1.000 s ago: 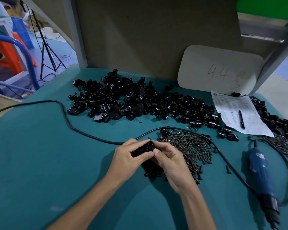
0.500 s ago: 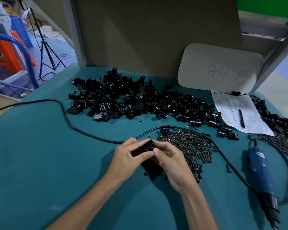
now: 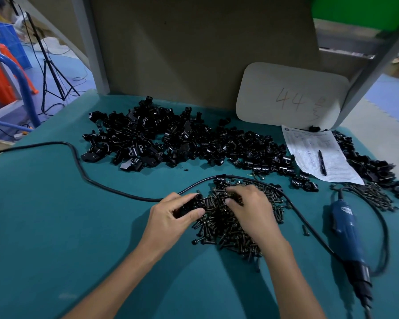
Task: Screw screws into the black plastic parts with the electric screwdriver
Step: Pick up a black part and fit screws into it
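Two hands part: left hand [image 3: 171,217] keeps its grip on the black plastic part [image 3: 192,204] at the edge of the screw pile [image 3: 219,229]; right hand [image 3: 251,210] has dropped onto that pile, and I can't tell if it's caught one. Next screw coming, I'd say; electric screwdriver [image 3: 348,231] lies idle.

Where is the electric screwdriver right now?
In the head view, the electric screwdriver lies untouched on the teal table, right of the screw pile and nearer than the paper sheet.
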Demonstrator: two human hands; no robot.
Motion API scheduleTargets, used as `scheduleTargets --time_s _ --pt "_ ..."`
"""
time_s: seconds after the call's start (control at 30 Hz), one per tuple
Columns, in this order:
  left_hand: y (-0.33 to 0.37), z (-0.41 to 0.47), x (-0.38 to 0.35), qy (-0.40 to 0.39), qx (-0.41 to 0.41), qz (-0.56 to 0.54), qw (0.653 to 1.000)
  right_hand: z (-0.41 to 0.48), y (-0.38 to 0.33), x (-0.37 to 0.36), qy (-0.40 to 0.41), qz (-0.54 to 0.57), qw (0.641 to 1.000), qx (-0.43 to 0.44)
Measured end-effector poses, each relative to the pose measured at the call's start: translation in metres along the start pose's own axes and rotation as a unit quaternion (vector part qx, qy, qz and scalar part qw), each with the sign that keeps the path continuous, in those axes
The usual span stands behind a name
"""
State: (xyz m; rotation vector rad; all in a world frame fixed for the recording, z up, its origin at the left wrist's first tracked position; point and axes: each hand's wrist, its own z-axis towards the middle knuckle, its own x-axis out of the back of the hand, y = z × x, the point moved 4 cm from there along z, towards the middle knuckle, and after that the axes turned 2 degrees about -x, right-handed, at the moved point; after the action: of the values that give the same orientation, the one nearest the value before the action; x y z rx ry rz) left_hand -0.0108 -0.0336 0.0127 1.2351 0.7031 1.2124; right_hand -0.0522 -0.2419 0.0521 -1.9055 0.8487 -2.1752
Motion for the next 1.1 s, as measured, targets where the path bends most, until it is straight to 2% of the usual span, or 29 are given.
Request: scheduleTargets --time_s 0.2,0.37,0.5,0.6,0.73,0.87,1.1 --pt "-0.001 0.002 0.001 0.011 0.004 0.002 1.000 0.017 0.005 -0.010 0.001 -0.062 0.998 0.031" --pt "0.000 0.002 0.000 0.007 -0.003 0.019 1.000 0.023 0.009 -0.010 -0.078 -0.107 0.991 0.033" --pt "0.001 0.000 0.001 0.009 -0.007 0.020 1.000 0.017 0.004 0.005 -0.029 -0.073 0.996 0.044" --pt "0.002 0.001 0.001 0.015 -0.010 0.020 1.000 0.002 -0.008 0.013 -0.033 0.052 0.995 0.073" --pt "-0.002 0.001 0.002 0.020 -0.011 0.021 1.000 -0.015 -0.023 0.002 -0.078 0.234 0.966 0.075" --pt "-0.002 0.002 0.002 0.014 -0.022 0.031 0.999 -0.016 -0.024 -0.007 -0.096 0.291 0.949 0.068" --pt "-0.001 -0.001 0.002 0.010 -0.029 0.039 0.999 -0.011 -0.026 -0.011 -0.099 0.312 0.942 0.070"
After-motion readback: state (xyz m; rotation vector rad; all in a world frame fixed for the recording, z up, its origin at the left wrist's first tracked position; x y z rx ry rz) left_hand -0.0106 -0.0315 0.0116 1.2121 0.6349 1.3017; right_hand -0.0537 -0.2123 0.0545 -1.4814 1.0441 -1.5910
